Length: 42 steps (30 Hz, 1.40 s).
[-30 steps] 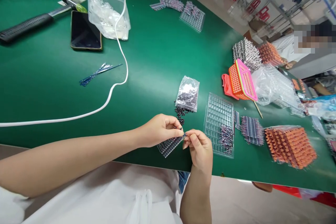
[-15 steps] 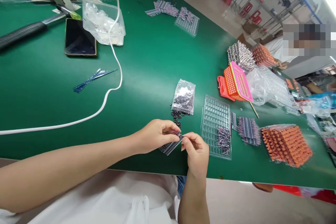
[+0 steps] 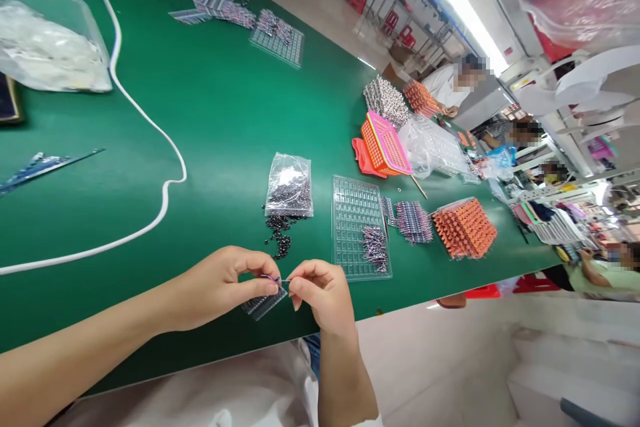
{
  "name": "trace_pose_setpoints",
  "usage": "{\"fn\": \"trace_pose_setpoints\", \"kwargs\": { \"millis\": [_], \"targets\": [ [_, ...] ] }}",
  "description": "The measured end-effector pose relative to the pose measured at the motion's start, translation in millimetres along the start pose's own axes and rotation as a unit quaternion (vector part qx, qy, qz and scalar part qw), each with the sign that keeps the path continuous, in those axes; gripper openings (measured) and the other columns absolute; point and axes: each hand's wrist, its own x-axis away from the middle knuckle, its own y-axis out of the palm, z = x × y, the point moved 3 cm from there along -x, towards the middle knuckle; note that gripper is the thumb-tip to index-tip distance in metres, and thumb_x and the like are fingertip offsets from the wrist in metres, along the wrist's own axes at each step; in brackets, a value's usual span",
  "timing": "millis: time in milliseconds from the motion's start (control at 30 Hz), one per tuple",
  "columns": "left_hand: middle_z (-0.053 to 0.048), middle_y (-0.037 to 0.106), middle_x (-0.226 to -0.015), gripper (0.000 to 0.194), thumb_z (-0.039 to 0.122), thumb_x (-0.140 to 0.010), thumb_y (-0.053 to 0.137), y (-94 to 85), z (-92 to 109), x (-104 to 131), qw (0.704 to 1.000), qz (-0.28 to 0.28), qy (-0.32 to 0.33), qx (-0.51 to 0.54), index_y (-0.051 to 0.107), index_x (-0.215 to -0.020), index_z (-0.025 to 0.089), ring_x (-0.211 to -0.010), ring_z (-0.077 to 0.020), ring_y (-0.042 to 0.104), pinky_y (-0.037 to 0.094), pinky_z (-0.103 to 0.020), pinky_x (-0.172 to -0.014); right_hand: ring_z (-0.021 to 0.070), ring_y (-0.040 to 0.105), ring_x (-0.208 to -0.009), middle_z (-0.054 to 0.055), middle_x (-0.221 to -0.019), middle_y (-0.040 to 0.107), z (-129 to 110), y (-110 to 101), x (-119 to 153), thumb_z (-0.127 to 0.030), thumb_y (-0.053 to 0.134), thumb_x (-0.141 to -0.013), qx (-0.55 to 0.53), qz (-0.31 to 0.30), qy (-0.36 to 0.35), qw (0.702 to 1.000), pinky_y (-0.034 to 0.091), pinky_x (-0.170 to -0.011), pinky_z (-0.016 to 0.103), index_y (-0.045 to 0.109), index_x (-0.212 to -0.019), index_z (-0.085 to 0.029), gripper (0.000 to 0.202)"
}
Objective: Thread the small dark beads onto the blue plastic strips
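My left hand (image 3: 240, 283) is closed in a pinch on a small thin-leaded part (image 3: 274, 278), bluish at its end. Just right of it, the thumb and forefinger of my right hand (image 3: 324, 292) are closed on the part's thin lead. A dark ribbed strip (image 3: 265, 305) shows under the fingers of my left hand, partly hidden. Beyond the hands, small black beads (image 3: 281, 240) spill from a clear plastic bag (image 3: 290, 190). To the right lies a clear compartment tray (image 3: 353, 213) with a heap of thin-leaded parts (image 3: 375, 250) on it.
Bundled leaded parts (image 3: 414, 221) and a stack of orange pieces (image 3: 465, 228) stand further right. Behind are an orange and pink basket (image 3: 385, 143) and clear plastic packing (image 3: 435, 143). A white cable (image 3: 165, 207) crosses the left side. Other people sit at the far right.
The view has swung to the right, so things on the table appear further left. My hands stay together at the small part, and a thin lead now shows stretched between them.
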Motion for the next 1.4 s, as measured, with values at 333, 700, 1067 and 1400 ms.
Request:
{"fn": "trace_pose_setpoints", "kwargs": {
  "millis": [333, 700, 1067, 1400],
  "targets": [
    [-0.002, 0.073, -0.077, 0.035, 0.053, -0.080, 0.072, -3.8, -19, -11, 0.986, 0.063, -0.074, 0.133, 0.069, -0.081, 0.018, -0.072, -0.0178, 0.065, 0.048, -0.025, -0.064, 0.0160, 0.064, -0.070, 0.004, -0.081, 0.073, -47, -110, 14, -0.044, 0.065, -0.087, 0.388, 0.298, -0.165, 0.856, 0.051, -0.066, 0.027, 0.074, -0.090, -0.019, 0.026],
    [0.000, 0.070, -0.074, 0.023, 0.038, -0.078, 0.073, -15.9, -15, -15, 0.962, 0.150, -0.077, 0.213, 0.064, -0.080, 0.017, -0.070, -0.0153, 0.064, 0.046, -0.026, -0.066, 0.0231, 0.062, -0.080, 0.013, -0.094, 0.069, -53, -155, -13, -0.049, 0.051, -0.094, 0.602, 0.305, -0.223, 0.704, 0.048, -0.078, 0.039, 0.074, -0.104, -0.014, 0.043],
    [0.002, 0.063, -0.073, 0.021, 0.033, -0.077, 0.073, -19.0, -16, -17, 0.951, 0.179, -0.067, 0.245, 0.061, -0.079, 0.015, -0.068, -0.0123, 0.058, 0.042, -0.025, -0.066, 0.0205, 0.059, -0.094, 0.008, -0.098, 0.065, -6, -5, -3, -0.013, 0.050, -0.097, 0.584, 0.015, -0.283, 0.761, 0.050, -0.082, 0.036, 0.068, -0.115, -0.019, 0.026],
    [0.002, 0.065, -0.073, 0.020, 0.034, -0.077, 0.073, -17.1, -20, -19, 0.953, 0.167, -0.060, 0.245, 0.063, -0.077, 0.016, -0.070, -0.0133, 0.059, 0.043, -0.027, -0.069, 0.0213, 0.059, -0.091, 0.008, -0.098, 0.066, -1, -2, -7, -0.009, 0.051, -0.095, 0.638, 0.014, -0.316, 0.702, 0.051, -0.079, 0.038, 0.068, -0.114, -0.019, 0.028]
  ]
}}
